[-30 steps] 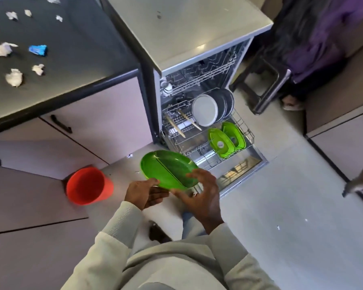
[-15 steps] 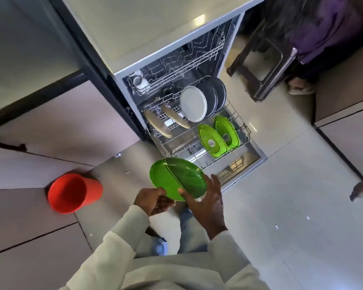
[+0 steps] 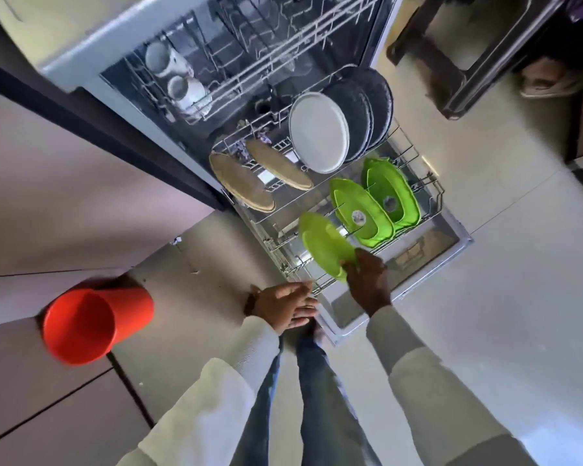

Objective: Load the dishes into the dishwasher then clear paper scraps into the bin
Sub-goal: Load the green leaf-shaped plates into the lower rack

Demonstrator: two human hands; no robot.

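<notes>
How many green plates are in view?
3. One green plate stands beside another in the lower rack; the right hand holds the third at its front. None looks hidden.

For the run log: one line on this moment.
right hand: holds green plate at lower rack | left hand: open, empty

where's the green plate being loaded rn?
Head view, centre: the right hand holds the green plate on edge over the front of the lower rack, beside two racked green dishes.

Wire rack (image 3: 433, 191), bearing white plate (image 3: 318, 132), tan plates (image 3: 239, 183), green plates (image 3: 360, 213)
</notes>
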